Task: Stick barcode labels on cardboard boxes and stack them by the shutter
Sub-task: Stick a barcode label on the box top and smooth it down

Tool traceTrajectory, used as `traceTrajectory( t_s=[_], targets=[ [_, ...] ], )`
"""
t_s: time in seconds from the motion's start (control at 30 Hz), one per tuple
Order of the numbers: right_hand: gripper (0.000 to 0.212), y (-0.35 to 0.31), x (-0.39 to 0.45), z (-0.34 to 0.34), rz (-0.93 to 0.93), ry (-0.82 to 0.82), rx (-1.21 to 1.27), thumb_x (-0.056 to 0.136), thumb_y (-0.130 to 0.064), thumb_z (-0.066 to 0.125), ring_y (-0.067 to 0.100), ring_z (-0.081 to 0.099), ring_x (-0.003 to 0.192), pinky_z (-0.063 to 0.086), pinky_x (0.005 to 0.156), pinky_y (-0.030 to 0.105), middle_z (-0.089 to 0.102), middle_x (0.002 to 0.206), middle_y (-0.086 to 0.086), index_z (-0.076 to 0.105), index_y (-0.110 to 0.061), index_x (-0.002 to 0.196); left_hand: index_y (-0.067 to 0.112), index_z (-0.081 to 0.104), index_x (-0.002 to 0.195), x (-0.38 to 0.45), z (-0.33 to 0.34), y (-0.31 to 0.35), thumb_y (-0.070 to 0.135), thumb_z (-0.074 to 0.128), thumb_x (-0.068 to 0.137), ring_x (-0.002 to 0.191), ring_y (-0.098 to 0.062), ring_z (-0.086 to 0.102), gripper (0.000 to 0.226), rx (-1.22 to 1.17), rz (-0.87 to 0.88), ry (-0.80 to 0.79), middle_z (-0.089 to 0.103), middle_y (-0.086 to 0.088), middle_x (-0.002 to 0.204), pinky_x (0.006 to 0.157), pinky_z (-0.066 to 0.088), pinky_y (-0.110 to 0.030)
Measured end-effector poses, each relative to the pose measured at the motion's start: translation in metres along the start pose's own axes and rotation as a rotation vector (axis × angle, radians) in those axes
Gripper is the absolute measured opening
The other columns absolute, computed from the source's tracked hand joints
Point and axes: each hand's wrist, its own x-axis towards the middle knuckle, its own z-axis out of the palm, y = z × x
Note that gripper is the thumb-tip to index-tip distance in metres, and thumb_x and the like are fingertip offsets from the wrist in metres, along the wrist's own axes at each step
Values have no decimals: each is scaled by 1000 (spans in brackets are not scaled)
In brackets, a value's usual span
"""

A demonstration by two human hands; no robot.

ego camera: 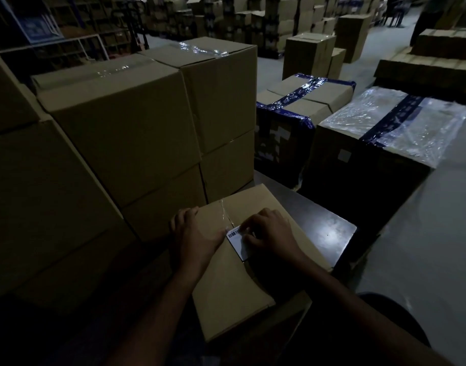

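Fingers of the right hand [268,233] curl down on the white label [238,243], pressing it onto the box [231,286]. Its long side runs toward the person, just left of those fingertips. The left hand [193,233] lies flat, touching the label's other edge.
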Motion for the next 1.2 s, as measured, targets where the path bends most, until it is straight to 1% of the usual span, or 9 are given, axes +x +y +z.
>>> traceTrajectory(
  t_s=[0.23,0.33,0.47,0.6,0.77,0.87,0.97,1.07,1.2],
  targets=[
    [38,3,2,1,0,-13,24,78,-52,50,14,47,95,38,81,34,51,92,-12,64,-39,110,21,44,139,4,-3,1,56,84,64,134,-23,27,92,-25,-92,-72,38,-2,143,103,37,-44],
    [43,2,-14,1,54,42,38,84,-45,58,15,49,102,37,86,30,57,104,-8,56,-30,125,27,41,139,11,-7,1,63,85,58,133,-21,24,98,-32,-139,-144,32,1,143,106,36,-47],
    [30,-16,-68,6,121,167,-36,84,-41,59,11,41,102,28,82,26,51,111,-10,58,-29,112,27,44,131,18,-11,3,66,85,52,133,-23,25,97,20,-174,-198,33,-1,139,104,36,-44],
    [19,-16,-78,9,109,286,-34,83,-33,67,9,51,94,34,79,23,60,102,-10,63,-28,100,24,46,128,14,-12,4,69,84,50,131,-25,28,98,23,-187,-182,35,-3,137,106,37,-45],
    [21,24,-35,-20,7,173,26,88,-32,64,6,56,96,34,78,10,63,104,-10,67,-28,108,17,44,115,-8,-21,-8,98,56,40,129,-30,32,111,212,-257,-154,41,-10,131,107,31,-54],
    [22,39,-15,-39,-46,71,45,86,-34,67,12,60,95,39,75,18,65,103,-8,69,-26,106,21,46,106,-26,-27,-5,104,39,39,121,-28,42,107,314,-204,-113,51,-8,123,101,35,-51],
    [21,34,-11,-39,-17,93,53,85,-31,67,14,59,96,41,76,22,65,102,-5,69,-23,104,24,47,119,-25,-31,4,95,55,51,125,-27,39,99,314,-184,-178,46,-6,131,103,33,-47],
    [22,19,-22,-22,4,80,28,86,-36,63,14,51,95,35,76,23,57,97,-7,67,-25,104,25,32,147,-16,-31,7,70,77,64,130,-26,40,105,93,-171,-307,32,-5,146,101,39,-43],
    [16,12,-34,-7,20,102,-6,83,-43,62,7,34,89,26,77,24,39,93,-16,63,-33,97,36,30,147,-8,-29,2,62,86,57,118,-23,54,109,-171,-261,-445,47,1,140,98,49,-48]
  ],
)
